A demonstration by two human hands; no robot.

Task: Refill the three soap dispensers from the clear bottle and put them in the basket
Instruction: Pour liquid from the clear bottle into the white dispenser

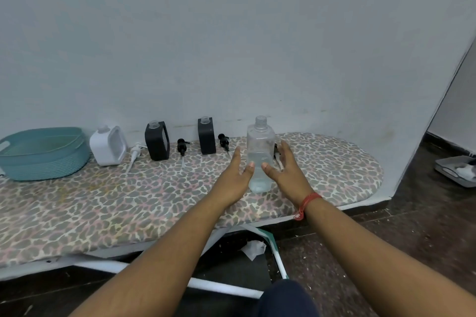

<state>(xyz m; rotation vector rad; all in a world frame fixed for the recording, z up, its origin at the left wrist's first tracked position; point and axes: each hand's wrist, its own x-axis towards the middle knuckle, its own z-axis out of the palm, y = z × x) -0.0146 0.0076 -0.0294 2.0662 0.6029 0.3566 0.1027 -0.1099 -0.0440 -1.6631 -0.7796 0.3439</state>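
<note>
Leopard-print fabric covers the worktop [144,203], a low padded board set against a pale wall. Nearest of all, two bare forearms reach out over its near edge; a red thread band [307,202] circles the right wrist. Both hands are spread wide, fingers extended, gripping nothing: the left hand [233,176] sits just left of the clear bottle [260,154] and the right hand [284,170] just right of it, thumbs pointing at the bottle's lower front. Whether either thumb touches the plastic, I cannot tell. The bottle stands upright between them, capless, with clear liquid filling roughly its lower half.

Farther back, along the wall, the dispensers stand in a row with their necks open. From right to left: a black dispenser [206,136] with a black pump [223,142] lying just to its right, a second black dispenser [157,142] with another black pump head [182,148] beside it, then a white dispenser [108,145] with its white pump [135,153] lying on the fabric. At the far left end sits a teal basket [43,159].
</note>
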